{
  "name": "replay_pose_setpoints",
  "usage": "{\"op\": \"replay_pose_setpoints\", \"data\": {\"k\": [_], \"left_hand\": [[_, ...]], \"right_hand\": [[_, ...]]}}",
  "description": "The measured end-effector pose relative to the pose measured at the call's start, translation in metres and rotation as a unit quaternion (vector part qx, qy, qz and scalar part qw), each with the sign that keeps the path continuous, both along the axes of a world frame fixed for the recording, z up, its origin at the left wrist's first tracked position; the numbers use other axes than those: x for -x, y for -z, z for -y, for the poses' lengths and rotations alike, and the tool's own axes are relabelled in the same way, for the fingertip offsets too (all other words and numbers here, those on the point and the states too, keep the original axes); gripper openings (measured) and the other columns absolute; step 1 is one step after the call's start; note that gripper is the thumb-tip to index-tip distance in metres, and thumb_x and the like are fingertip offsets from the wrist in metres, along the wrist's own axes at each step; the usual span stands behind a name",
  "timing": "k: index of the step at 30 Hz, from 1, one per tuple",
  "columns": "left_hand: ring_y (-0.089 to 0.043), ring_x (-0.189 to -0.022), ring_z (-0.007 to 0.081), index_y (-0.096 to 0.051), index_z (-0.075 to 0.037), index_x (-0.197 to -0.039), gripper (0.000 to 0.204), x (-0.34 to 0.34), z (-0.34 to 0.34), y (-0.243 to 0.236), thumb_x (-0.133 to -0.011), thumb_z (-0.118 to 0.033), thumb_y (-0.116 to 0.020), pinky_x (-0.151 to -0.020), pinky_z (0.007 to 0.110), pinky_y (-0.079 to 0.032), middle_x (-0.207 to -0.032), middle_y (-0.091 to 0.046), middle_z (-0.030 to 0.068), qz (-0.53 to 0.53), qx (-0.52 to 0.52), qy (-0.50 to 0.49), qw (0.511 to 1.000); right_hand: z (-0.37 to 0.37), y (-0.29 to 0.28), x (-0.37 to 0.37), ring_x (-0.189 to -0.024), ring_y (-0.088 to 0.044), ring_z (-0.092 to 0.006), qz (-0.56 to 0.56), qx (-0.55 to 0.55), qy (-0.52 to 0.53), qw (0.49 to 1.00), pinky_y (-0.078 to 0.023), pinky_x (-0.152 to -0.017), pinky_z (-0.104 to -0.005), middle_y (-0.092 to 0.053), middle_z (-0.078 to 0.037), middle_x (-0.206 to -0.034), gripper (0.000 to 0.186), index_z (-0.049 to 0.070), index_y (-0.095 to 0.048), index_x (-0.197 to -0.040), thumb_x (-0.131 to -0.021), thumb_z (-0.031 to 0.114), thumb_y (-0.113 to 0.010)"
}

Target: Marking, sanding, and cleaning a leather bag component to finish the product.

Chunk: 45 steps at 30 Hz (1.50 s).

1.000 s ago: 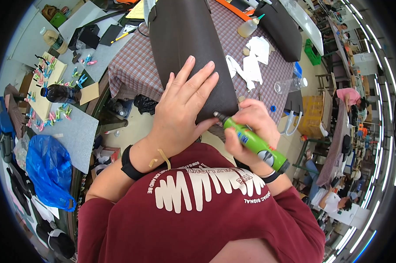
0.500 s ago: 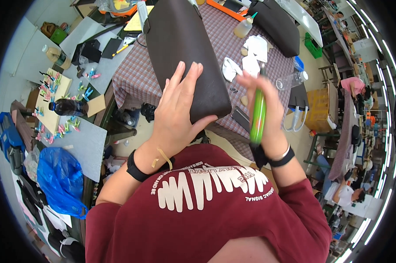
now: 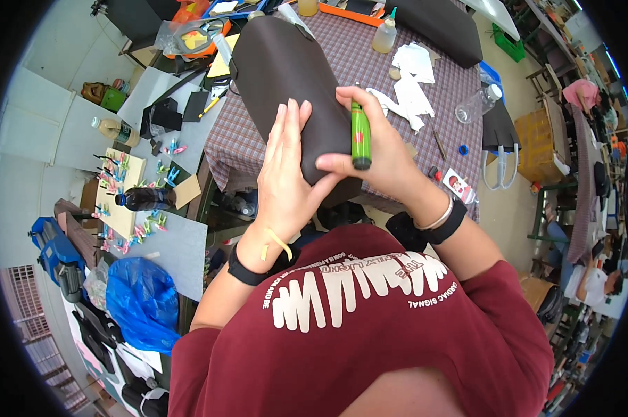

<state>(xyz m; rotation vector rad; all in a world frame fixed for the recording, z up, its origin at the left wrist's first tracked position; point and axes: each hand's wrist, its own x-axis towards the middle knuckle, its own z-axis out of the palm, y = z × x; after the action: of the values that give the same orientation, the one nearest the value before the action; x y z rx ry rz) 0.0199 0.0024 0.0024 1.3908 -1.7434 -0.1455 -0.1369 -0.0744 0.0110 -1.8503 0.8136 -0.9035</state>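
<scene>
One dark brown leathery piece [image 3: 279, 76] is lying lengthwise, near end reaching near edge of worktop [image 3: 241, 139]. Left grip [image 3: 284, 153] resting flat on top, fingers together, thumb apart. Right grip [image 3: 383, 142] holding green tube [image 3: 360, 135], thumb pressing piece's near right corner. Good handling likely means keeping pressure even, palm flat to avoid creasing, tube's ends pointing clear of brown surface.

The left fisheye head camera looks down and forward from close above the maroon T-shirt [image 3: 404, 333] — the left hand [image 3: 286, 160] and right hand [image 3: 385, 146] near centre — bending edges toward its rim.
</scene>
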Motion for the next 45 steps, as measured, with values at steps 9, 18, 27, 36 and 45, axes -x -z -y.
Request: {"op": "replay_pose_setpoints", "data": {"k": [9,18,27,36,45], "left_hand": [[-0.039,-0.134,0.0361,-0.016,-0.002,-0.150,0.113,0.001,-0.004,-0.004,-0.062,-0.012,-0.085,-0.109,0.041,-0.036,-0.143,-0.046,0.0157,-0.003,-0.029,-0.004,1.000],[-0.036,-0.136,0.0379,-0.011,-0.001,-0.151,0.115,0.002,-0.004,-0.004,-0.063,-0.014,-0.085,-0.109,0.042,-0.036,-0.143,-0.045,0.0160,0.013,-0.029,-0.002,0.999],[-0.040,-0.134,0.0360,-0.012,-0.002,-0.151,0.116,0.004,0.002,-0.007,-0.063,-0.017,-0.086,-0.107,0.041,-0.038,-0.142,-0.047,0.0156,0.021,-0.033,-0.016,0.999],[-0.035,-0.137,0.0371,-0.014,-0.001,-0.150,0.115,0.004,-0.002,-0.010,-0.062,-0.019,-0.086,-0.108,0.041,-0.037,-0.144,-0.045,0.0139,0.029,-0.017,-0.005,0.999],[-0.029,-0.139,0.0422,-0.033,-0.003,-0.146,0.110,-0.036,0.031,-0.031,-0.063,-0.063,-0.075,-0.112,0.058,-0.017,-0.149,-0.036,0.0199,0.198,-0.024,0.176,0.964]], "right_hand": [[-0.003,-0.008,0.008,-0.099,-0.064,-0.0231,0.029,0.316,-0.015,0.948,-0.049,-0.094,-0.0390,-0.065,-0.011,-0.106,0.041,0.007,-0.054,-0.118,-0.079,0.003,-0.068],[0.004,-0.020,0.040,-0.090,-0.066,-0.0282,-0.033,0.390,-0.030,0.920,-0.054,-0.083,-0.0432,-0.067,-0.010,-0.094,0.031,0.008,-0.063,-0.102,-0.072,0.010,-0.070],[0.027,0.007,0.045,-0.093,-0.066,-0.0272,0.020,0.215,0.080,0.973,-0.051,-0.089,-0.0473,-0.067,-0.009,-0.107,0.040,0.006,-0.057,-0.114,-0.077,0.007,-0.072],[0.050,0.019,0.031,-0.106,-0.063,-0.0233,0.076,0.068,0.155,0.983,-0.052,-0.084,-0.0341,-0.060,-0.019,-0.119,0.038,0.008,-0.046,-0.125,-0.090,0.007,-0.062],[-0.011,0.003,0.033,-0.115,-0.060,-0.0227,0.161,-0.031,0.038,0.986,-0.046,-0.094,-0.0305,-0.050,-0.012,-0.126,0.035,0.000,-0.041,-0.128,-0.095,0.003,-0.052]]}}
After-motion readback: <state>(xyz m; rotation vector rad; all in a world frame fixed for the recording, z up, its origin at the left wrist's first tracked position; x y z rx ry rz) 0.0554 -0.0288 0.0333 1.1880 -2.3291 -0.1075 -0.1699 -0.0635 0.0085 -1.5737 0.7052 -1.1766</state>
